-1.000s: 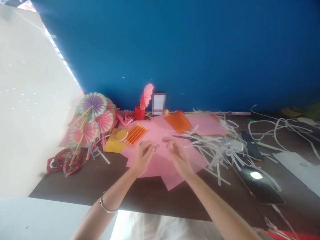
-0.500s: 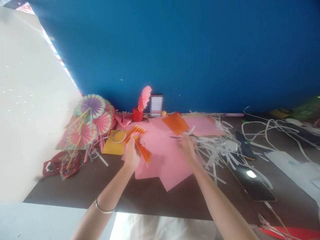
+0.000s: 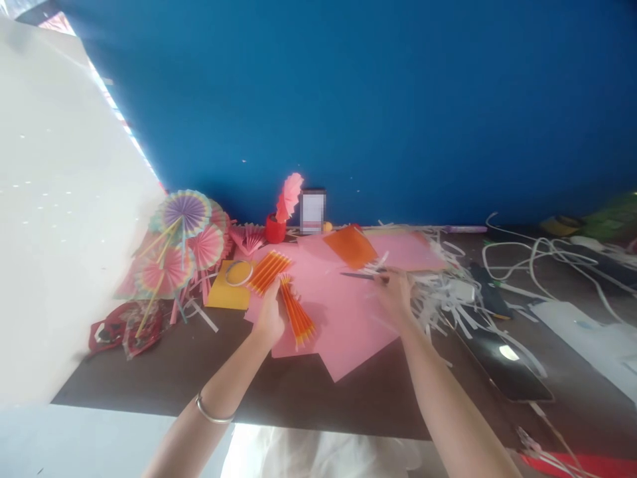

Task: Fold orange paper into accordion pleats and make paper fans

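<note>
My left hand (image 3: 273, 315) is closed around the narrow end of an orange pleated paper fan (image 3: 298, 315), its yellow-tipped folds spreading toward me. Beyond that hand a second orange pleated paper (image 3: 269, 272) lies by a yellow sheet (image 3: 227, 287) with a silvery ring (image 3: 239, 273) on it. At the right, the fingers of my right hand (image 3: 397, 293) close on the handle end of dark-bladed scissors (image 3: 355, 275), whose blades point left over pink paper sheets (image 3: 333, 318). The handles are mostly hidden. A flat orange sheet (image 3: 351, 245) is just behind the scissors.
Finished paper fans (image 3: 182, 212) on sticks crowd the left side, behind a red-framed item (image 3: 107, 328). White paper strips (image 3: 438, 292) pile up right of my right hand, near a phone (image 3: 502, 358). A red pot (image 3: 275, 229) stands by the blue wall (image 3: 348, 113). White cables (image 3: 530, 255) lie far right.
My right hand has moved right along the scissors to their handle end, uncovering more blade. My left hand has shifted slightly right and nearer, with the orange fan turned to show its pleats.
</note>
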Motion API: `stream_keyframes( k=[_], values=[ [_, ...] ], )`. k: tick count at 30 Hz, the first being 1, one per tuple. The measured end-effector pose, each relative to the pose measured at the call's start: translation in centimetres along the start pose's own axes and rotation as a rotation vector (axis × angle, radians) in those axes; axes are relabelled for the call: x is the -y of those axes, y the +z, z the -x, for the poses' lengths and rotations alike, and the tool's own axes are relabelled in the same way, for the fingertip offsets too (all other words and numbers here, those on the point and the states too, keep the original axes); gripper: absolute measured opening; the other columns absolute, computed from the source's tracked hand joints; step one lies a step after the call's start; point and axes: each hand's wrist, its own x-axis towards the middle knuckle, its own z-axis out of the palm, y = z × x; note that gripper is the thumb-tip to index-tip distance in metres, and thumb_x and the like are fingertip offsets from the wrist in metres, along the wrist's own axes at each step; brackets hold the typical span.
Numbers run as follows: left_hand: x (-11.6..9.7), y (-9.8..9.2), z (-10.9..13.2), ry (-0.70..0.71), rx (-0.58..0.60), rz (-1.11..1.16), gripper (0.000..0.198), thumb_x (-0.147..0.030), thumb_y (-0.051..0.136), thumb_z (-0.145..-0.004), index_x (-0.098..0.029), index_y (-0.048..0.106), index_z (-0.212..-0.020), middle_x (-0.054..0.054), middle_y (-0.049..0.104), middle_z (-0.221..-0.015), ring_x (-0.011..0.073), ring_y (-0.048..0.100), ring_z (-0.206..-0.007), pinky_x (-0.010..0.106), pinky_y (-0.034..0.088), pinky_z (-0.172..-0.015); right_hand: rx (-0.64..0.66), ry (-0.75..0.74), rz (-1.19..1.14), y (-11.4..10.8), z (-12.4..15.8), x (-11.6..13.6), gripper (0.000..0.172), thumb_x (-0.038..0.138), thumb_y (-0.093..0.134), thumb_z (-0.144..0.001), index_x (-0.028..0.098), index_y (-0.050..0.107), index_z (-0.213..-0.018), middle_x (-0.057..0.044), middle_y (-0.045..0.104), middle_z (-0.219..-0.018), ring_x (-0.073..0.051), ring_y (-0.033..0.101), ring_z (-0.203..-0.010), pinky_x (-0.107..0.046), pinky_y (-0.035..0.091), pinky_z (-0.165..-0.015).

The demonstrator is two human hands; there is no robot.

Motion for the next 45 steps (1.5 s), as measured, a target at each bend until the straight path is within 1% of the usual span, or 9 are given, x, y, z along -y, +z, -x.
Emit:
stream_keyframes(
  k=[12,17,21,25,29,31,36,40,45],
  values=[
    [0.1,0.1,0.0,-0.032,-0.005,0.019,0.021,-0.036,0.059,-0.077,-0.015,0.059,-0.080,-0.001,0.053,-0.063,0.0096,0.050,-0.056,0.026,0.041,-0.060,-0.142,0.142,-0.136,-0.8,-0.2,1.1,0.014,0.027,0.046,-0.072,0.018,0.057,-0.075,-0.008,0.060,-0.081,-0.026,0.050,-0.085,-0.043,0.035,-0.079],
    [0.2,0.1,-0.1,0.024,0.009,0.058,0.018,-0.032,0.059,-0.078,-0.015,0.060,-0.082,0.000,0.054,-0.067,0.0100,0.053,-0.061,0.028,0.045,-0.069,-0.303,-0.071,-0.032,-2.9,1.3,4.4,0.016,0.028,0.044,-0.080,0.019,0.057,-0.076,-0.011,0.062,-0.091,-0.029,0.049,-0.099,-0.048,0.030,-0.089],
    [0.3,0.0,-0.3,0.022,-0.001,0.039,0.018,-0.032,0.063,-0.076,-0.015,0.060,-0.081,0.000,0.055,-0.069,0.0115,0.056,-0.068,0.033,0.046,-0.081,-0.113,-0.246,-0.190,-3.1,2.9,6.9,0.019,0.027,0.041,-0.085,0.020,0.058,-0.082,-0.008,0.065,-0.083,-0.024,0.057,-0.085,-0.043,0.035,-0.086],
    [0.3,-0.3,-0.5,0.017,0.023,0.020,0.016,-0.031,0.064,-0.076,-0.016,0.059,-0.078,0.000,0.056,-0.070,0.0123,0.057,-0.070,0.036,0.044,-0.087,0.014,-0.081,-0.432,-2.8,2.6,6.5,0.019,0.032,0.044,-0.083,0.019,0.058,-0.082,-0.006,0.066,-0.075,-0.021,0.060,-0.072,-0.035,0.044,-0.071],
    [0.2,-0.4,-0.5,0.017,0.038,0.033,0.015,-0.030,0.063,-0.077,-0.016,0.060,-0.077,0.000,0.057,-0.071,0.0131,0.058,-0.074,0.036,0.043,-0.090,-0.041,0.035,-0.526,-3.0,1.7,5.3,0.020,0.035,0.048,-0.079,0.018,0.059,-0.081,-0.007,0.065,-0.079,-0.020,0.060,-0.070,-0.034,0.047,-0.067],
    [0.1,-0.5,-0.5,0.020,0.020,0.047,0.014,-0.030,0.062,-0.077,-0.016,0.060,-0.078,0.000,0.057,-0.071,0.0129,0.058,-0.074,0.035,0.043,-0.090,0.015,-0.051,-0.496,-3.1,2.0,5.6,0.020,0.034,0.050,-0.078,0.018,0.060,-0.083,-0.008,0.065,-0.087,-0.020,0.060,-0.075,-0.034,0.047,-0.069],
    [0.0,-0.8,-0.8,0.007,-0.062,0.073,0.011,-0.026,0.062,-0.076,-0.016,0.061,-0.077,0.000,0.057,-0.068,0.0121,0.057,-0.067,0.034,0.045,-0.087,0.389,-0.309,-0.331,-2.6,4.2,8.8,0.016,0.033,0.053,-0.079,0.021,0.063,-0.083,-0.005,0.065,-0.086,-0.020,0.060,-0.080,-0.034,0.047,-0.076],
    [0.3,-1.1,-1.2,-0.026,-0.082,0.070,0.010,-0.025,0.061,-0.076,-0.015,0.061,-0.075,0.000,0.057,-0.064,0.0117,0.056,-0.063,0.033,0.046,-0.084,0.418,-0.385,-0.305,-1.5,4.8,10.0,0.017,0.029,0.052,-0.081,0.020,0.064,-0.088,-0.008,0.063,-0.095,-0.021,0.058,-0.090,-0.036,0.045,-0.081],
    [0.4,-1.1,-1.2,-0.033,-0.100,0.068,0.010,-0.025,0.062,-0.076,-0.015,0.061,-0.075,0.000,0.058,-0.065,0.0118,0.057,-0.062,0.032,0.047,-0.081,0.413,-0.411,-0.341,0.1,4.6,9.1,0.016,0.029,0.052,-0.081,0.021,0.065,-0.077,-0.005,0.061,-0.087,-0.020,0.058,-0.083,-0.036,0.046,-0.078]
  ],
)
